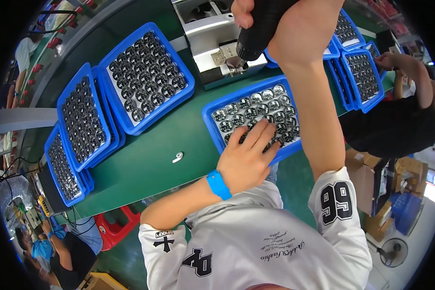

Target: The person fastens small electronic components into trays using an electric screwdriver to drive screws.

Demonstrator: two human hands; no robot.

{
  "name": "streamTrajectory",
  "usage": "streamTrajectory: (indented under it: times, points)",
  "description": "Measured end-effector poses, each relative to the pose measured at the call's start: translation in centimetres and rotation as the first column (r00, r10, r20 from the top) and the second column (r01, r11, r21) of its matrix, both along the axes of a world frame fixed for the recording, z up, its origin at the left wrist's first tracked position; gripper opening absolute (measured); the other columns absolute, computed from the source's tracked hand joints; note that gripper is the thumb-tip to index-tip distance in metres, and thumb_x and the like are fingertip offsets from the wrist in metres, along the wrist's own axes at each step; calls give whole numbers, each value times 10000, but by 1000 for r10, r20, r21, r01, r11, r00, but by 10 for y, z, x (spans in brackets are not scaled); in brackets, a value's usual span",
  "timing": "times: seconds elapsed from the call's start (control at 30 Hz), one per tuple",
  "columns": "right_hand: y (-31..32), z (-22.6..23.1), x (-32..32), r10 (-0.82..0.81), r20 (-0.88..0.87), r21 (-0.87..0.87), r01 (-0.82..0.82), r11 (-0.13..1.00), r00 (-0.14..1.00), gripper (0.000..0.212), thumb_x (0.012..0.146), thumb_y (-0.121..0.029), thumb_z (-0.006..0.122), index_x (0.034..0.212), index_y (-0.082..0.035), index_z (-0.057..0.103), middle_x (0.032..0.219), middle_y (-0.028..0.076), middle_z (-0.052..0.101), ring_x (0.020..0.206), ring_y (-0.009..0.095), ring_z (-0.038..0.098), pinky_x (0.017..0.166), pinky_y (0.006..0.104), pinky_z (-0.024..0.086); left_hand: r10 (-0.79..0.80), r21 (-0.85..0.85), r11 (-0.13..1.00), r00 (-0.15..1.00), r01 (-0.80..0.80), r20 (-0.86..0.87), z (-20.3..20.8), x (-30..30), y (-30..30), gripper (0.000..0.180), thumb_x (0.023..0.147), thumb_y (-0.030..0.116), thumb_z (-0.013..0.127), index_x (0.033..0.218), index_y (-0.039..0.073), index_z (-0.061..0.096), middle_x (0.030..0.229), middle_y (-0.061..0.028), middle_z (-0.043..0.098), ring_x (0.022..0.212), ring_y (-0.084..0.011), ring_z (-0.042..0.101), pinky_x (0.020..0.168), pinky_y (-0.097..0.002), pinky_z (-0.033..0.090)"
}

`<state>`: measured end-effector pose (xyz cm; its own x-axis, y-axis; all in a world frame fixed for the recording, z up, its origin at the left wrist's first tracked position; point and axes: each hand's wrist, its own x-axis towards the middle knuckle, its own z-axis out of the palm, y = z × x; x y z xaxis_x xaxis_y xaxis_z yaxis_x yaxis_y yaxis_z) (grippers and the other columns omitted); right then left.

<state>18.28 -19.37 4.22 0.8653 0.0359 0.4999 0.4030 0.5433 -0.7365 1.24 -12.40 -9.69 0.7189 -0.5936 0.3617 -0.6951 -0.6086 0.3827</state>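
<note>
My right hand (pixel 299 36) is wrapped around a black power screwdriver (pixel 262 29). Its nose points down at a metal fixture (pixel 225 57), and a shiny part sits under the tip, mostly hidden. Lower down, my left hand (pixel 246 157), with a blue wristband (pixel 219 185), reaches over the near side of a blue tray (pixel 212 126). Rows of round, shiny metal-and-black parts (pixel 250 113) fill that tray on a white liner. The left fingers are apart and bent down among the parts; their tips are partly hidden, and I see nothing held.
More blue trays of round parts stand on the green table (pixel 135 169): a large one (pixel 188 94) at left, stacked ones (pixel 112 137) farther left, others (pixel 367 104) at right. A white earbud (pixel 178 157) lies near the front edge. A co-worker's arm (pixel 411 67) is at right, a red stool (pixel 113 227) below.
</note>
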Motion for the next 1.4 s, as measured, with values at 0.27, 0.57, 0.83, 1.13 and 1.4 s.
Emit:
streamTrajectory:
  times: [0.27,0.57,0.83,1.13,1.4]
  points:
    - [-2,-9,3,-92,-149,-70,82,994,985,874,958,-837,295,1049,-24,601,886,91,630,476,170,560,405,287,451,-11,-19,1000,1000,11,-16,-1,1,0,524,663,280,822,1167,164,736,1417,-138,556,1372,-296,480,1058,-470,357]
    - [-1,-17,4,266,70,218,-275,936,962,901,941,-855,306,1081,-13,593,884,95,635,482,165,550,413,286,443,-17,-27,1000,999,16,-44,1,3,2,526,663,280,822,1168,161,735,1412,-140,552,1377,-305,471,1063,-471,359]
    - [4,-27,-1,-152,-34,-199,142,970,988,946,904,-883,356,1209,-11,558,934,115,639,496,180,564,420,296,447,-9,-38,999,999,7,-39,0,2,2,519,662,276,828,1163,172,740,1408,-137,553,1383,-307,465,1068,-473,357]
    - [2,-19,11,-147,-50,-348,121,930,988,814,999,-770,351,816,-24,624,544,58,543,421,153,523,421,279,419,-11,-53,999,998,8,-58,2,0,3,516,654,259,836,1154,168,749,1413,-134,550,1393,-302,458,1067,-471,352]
    - [-76,-30,-41,121,-46,-123,-126,984,992,1182,784,-1012,253,1279,23,534,689,76,553,550,193,523,554,340,436,-20,-72,997,997,15,-80,1,-1,3,516,667,253,830,1169,165,755,1431,-142,539,1409,-307,445,1077,-483,347]
